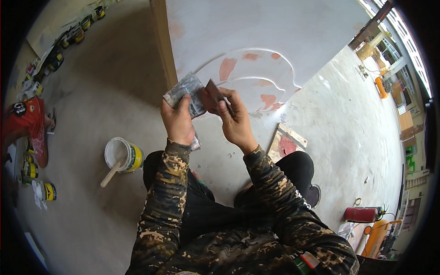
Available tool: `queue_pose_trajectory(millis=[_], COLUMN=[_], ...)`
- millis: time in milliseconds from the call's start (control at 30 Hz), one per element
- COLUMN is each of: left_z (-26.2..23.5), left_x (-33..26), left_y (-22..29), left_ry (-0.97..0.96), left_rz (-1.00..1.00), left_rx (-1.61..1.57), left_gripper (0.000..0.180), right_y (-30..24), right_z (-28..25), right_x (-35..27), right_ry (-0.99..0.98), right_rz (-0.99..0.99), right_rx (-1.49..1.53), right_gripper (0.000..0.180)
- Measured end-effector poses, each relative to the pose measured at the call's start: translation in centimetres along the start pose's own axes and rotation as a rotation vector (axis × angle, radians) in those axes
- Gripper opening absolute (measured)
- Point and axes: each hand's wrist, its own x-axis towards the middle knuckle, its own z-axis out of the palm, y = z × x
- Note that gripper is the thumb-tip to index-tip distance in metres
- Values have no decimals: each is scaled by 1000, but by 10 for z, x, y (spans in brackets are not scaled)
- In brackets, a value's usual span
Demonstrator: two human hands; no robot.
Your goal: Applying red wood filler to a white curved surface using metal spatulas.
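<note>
My left hand (178, 120) is closed on a flat grey mottled sheet (185, 94), its thumb pressed on the face. It looks like worn sandpaper, but I cannot be sure. A similar grey piece (196, 143) shows below that wrist; whether the two are joined is hidden. My right hand (237, 121) pinches a thin brown flat piece (214, 90) between thumb and fingers, its edge turned up close beside the grey sheet. Both hands are held in front of a pale grey panel (270, 27) with curved white moulding (256, 49) and reddish filler patches (227, 68).
An open white bucket (120, 153) with a wooden stick stands left of my knees. A board (288, 142) smeared with red paste lies by my right knee. A fire extinguisher (362, 214) and orange compressor (378, 238) are at lower right. Another person in red (27, 121) sits far left.
</note>
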Motion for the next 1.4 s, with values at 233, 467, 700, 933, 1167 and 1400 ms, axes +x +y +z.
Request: queue_pose_trajectory(millis=[233, 467, 700, 933, 1167, 1400], left_z=[0, -35, -38, -36, -42, -30], left_x=[3, 32, 29, 28, 28, 42], left_y=[26, 52, 55, 55, 58, 50], left_ry=[18, 21, -57, -52, 103, 384], left_rz=[48, 313, 330, 387, 504, 441], left_rx=[-34, 224, 426, 504, 603, 234], left_gripper=[26, 30, 33, 30, 32, 29], right_y=[11, -24, -31, -37, 17, 161], right_z=[-24, -50, -34, -3, 17, 34], right_x=[-5, 13, 31, 41, 23, -20], right_ry=[-94, -58, -247, -275, -474, 334], right_rz=[-101, -177, -475, -498, -286, 536], right_rx=[-548, -692, -975, -988, -756, 826], right_gripper=[27, 34, 45, 43, 43, 33])
